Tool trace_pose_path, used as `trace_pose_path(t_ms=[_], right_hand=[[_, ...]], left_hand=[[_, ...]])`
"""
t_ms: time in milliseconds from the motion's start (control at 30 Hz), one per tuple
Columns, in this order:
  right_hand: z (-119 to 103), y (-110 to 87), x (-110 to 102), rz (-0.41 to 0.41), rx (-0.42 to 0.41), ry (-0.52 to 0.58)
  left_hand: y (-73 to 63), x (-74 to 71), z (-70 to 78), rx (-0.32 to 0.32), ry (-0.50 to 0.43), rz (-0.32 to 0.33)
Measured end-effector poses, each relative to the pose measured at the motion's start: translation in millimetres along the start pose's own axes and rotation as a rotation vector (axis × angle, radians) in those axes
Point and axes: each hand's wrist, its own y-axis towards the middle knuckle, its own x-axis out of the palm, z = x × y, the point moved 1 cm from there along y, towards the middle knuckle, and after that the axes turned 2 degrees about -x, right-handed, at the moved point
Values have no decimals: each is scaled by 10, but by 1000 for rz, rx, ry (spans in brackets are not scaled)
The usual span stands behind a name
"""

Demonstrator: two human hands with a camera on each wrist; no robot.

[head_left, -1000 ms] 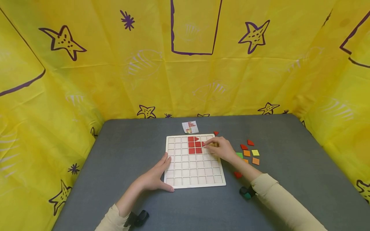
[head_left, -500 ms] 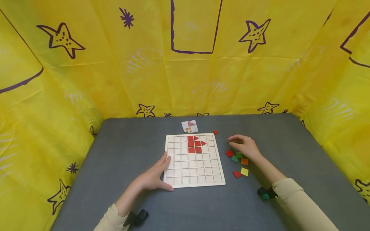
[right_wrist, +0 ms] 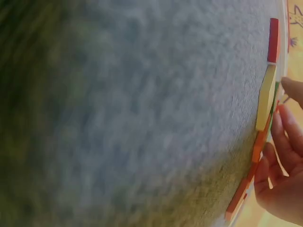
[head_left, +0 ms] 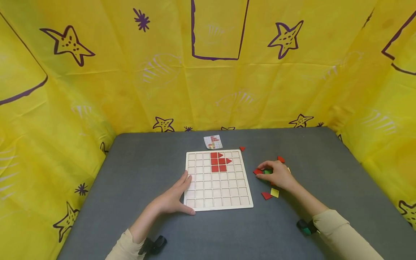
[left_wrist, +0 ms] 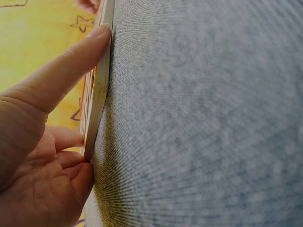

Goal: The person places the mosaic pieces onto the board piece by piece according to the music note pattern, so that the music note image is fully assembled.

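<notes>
A pale square grid board (head_left: 216, 185) lies on the table, with several red squares (head_left: 214, 161) and two red triangles (head_left: 229, 161) set in its upper cells. My left hand (head_left: 172, 196) rests at its near left corner, fingers along the left edge and a straight thumb on the front edge. In the left wrist view that thumb (left_wrist: 71, 66) presses the board's side (left_wrist: 98, 101). Right of the board, my right hand (head_left: 277, 175) pinches a red tile (head_left: 257, 172) between thumb and fingertips. Green tiles (head_left: 267, 172) lie under its palm, partly hidden.
A yellow tile (head_left: 274, 193) and a red tile (head_left: 266, 195) lie nearer me. Orange tiles (right_wrist: 259, 142) show beside the right hand in its wrist view. A small patterned card (head_left: 213, 142) and a red triangle (head_left: 242, 148) lie beyond the board. Yellow fabric (head_left: 208, 94) surrounds the table.
My right hand let go of a red triangle on the board, moved right to the loose tiles, and came down onto a red one. The left hand stayed at the board's corner.
</notes>
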Motion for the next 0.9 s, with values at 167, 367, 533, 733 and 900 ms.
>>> trace_pose_path(t_ms=[167, 367, 533, 733, 900], right_hand=[[-14, -1, 24, 6, -22, -16], [-18, 14, 42, -4, 11, -11], [-51, 34, 74, 5, 51, 48], [-190, 104, 151, 10, 67, 140], [-321, 218, 253, -18, 84, 165]], left_hand=[[6, 4, -12, 6, 2, -1], [-3, -3, 0, -3, -8, -5], [0, -3, 1, -11, -1, -9], [7, 4, -11, -19, 3, -9], [13, 6, -16, -19, 6, -4]])
